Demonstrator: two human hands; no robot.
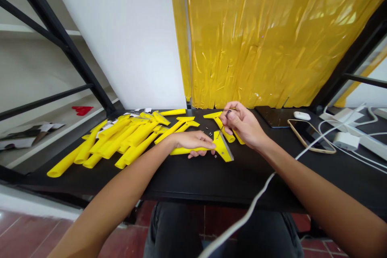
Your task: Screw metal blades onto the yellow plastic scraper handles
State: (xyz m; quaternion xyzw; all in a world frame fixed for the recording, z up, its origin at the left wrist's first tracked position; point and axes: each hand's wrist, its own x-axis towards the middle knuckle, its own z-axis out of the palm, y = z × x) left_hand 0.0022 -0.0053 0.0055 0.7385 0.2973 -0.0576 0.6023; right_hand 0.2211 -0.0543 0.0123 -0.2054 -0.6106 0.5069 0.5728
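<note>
My left hand (198,144) is closed round the handle of a yellow scraper (223,148), holding it just above the black tabletop. The scraper's wide head points right, with a metal blade along its edge. From above, my right hand (243,123) pinches a thin metal hex key (221,130), whose tip meets the scraper head near a screw hole. The fingers hide most of the key. A few small screws (211,134) lie just beyond my left hand. Behind my right hand lies another yellow scraper (220,123), partly covered.
A pile of yellow scrapers (121,137) covers the left of the black table (193,183). On the right are a phone (311,134), a white earbud case (301,116), a dark tablet (272,117) and chargers. A white cable (260,197) crosses the front edge below my right forearm.
</note>
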